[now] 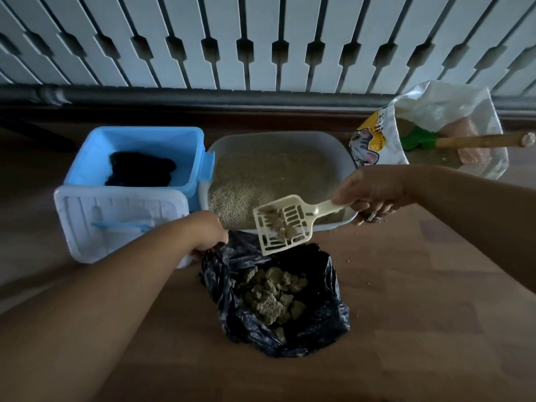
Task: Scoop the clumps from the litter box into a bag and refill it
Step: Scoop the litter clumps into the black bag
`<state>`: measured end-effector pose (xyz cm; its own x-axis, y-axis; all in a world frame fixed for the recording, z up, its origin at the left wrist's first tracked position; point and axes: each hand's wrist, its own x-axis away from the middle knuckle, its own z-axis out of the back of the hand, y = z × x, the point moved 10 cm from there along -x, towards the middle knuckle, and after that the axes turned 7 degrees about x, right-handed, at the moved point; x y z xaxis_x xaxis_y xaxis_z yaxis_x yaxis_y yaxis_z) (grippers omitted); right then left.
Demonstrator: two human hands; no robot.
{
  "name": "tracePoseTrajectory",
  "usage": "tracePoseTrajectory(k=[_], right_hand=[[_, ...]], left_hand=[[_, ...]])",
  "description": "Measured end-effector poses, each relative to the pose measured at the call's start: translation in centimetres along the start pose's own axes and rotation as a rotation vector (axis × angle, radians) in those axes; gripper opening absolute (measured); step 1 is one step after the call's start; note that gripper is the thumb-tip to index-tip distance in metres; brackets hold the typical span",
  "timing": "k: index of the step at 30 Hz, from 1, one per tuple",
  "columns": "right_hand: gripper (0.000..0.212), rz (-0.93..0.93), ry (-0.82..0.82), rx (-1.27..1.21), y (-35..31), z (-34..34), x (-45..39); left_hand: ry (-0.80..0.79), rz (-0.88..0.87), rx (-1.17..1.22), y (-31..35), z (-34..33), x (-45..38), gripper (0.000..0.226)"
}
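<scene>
Below your right hand (374, 190), whose fingers grip the cream slotted plastic scoop (282, 224) of clumps, your left hand (207, 236) pinches the black plastic bag (316, 314) open.

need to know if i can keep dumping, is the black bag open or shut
Open: the left hand holds the black bag by its rim, and clumps show inside.

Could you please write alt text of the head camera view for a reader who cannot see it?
The right hand holds a cream slotted scoop carrying clumps above an open black bag of clumps, whose rim the left hand grips. Behind stand a grey litter box, a blue bin and an open litter sack.
</scene>
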<state>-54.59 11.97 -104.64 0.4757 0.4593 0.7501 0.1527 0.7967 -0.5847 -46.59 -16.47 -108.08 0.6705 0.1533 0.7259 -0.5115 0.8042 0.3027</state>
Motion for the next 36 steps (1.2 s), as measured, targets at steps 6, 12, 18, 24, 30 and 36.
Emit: tracePoseTrajectory(k=[6, 12, 18, 24, 30, 36], right_hand=[[0.046, -0.036, -0.031, 0.336, -3.8, -2.7, 0.7], [0.027, 0.059, 0.034, 0.663, -6.7, -4.8, -0.2], [0.028, 0.092, 0.058, 0.675, -7.5, -4.4, -0.1], [0.026, 0.04, 0.085, 0.51, -6.9, -1.0, 0.2], [0.028, -0.013, 0.448, 0.401, -6.3, 5.8, 0.4], [0.032, -0.101, 0.61, 0.946, -5.8, 6.4, -1.0]], left_hand=[[-0.039, 0.05, 0.239, 0.2, 0.0, 1.2, 0.014], [-0.055, 0.052, 0.291, 0.4, -0.2, 1.5, 0.021], [-0.063, 0.057, 0.281, 0.2, 0.1, 1.0, 0.02], [-0.079, 0.108, 0.231, -0.6, 0.3, 1.2, 0.017], [-0.047, 0.095, 0.249, -1.2, 0.5, 0.0, 0.024], [-0.022, 0.103, 0.266, -1.7, -0.2, -1.3, 0.036]])
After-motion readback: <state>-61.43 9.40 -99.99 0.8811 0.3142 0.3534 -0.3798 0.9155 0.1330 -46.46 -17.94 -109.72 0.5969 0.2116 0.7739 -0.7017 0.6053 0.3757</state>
